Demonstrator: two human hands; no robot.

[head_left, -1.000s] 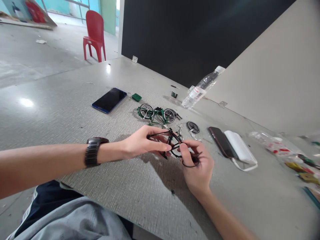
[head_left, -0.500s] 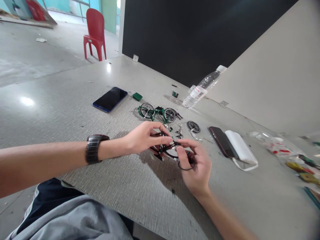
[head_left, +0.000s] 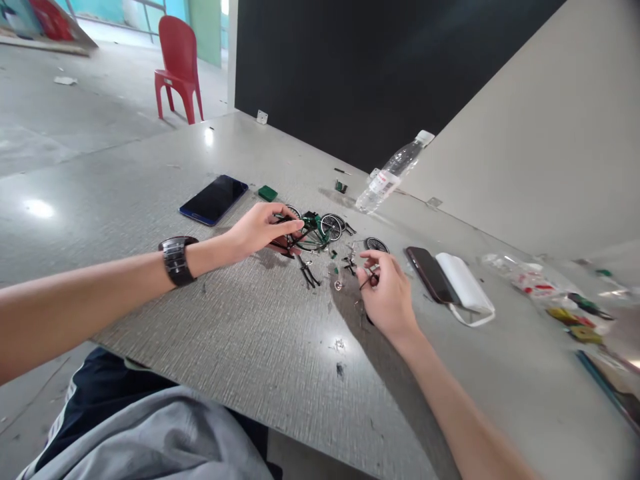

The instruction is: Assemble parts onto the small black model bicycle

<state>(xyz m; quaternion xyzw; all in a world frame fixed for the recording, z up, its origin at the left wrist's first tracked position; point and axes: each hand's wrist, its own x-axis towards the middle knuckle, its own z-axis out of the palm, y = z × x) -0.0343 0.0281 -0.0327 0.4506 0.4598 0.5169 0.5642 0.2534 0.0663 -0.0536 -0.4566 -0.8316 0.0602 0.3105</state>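
My left hand (head_left: 260,230) rests on the table (head_left: 240,333), fingers closed on a black model bicycle frame (head_left: 286,244) that lies right beside a green model bicycle (head_left: 316,231). My right hand (head_left: 385,293) hovers low to the right of it, thumb and fingers pinching a thin black tyre ring (head_left: 367,281). Between the hands lie a loose black part (head_left: 307,273) and several tiny pieces (head_left: 345,265). A loose spoked wheel (head_left: 375,245) sits just beyond my right hand. A dark watch (head_left: 176,260) is on my left wrist.
A blue phone (head_left: 214,199) and a small green block (head_left: 267,193) lie at the back left. A plastic bottle (head_left: 390,175) lies against the wall. A dark phone (head_left: 429,273), a white power bank (head_left: 464,283) and bagged parts (head_left: 525,277) sit to the right. A red chair (head_left: 177,67) stands on the floor.
Both hands have moved away from me towards the green bicycle. The left hand carried the black frame down onto the table beside it; the hands have come apart, the right keeping the tyre ring.
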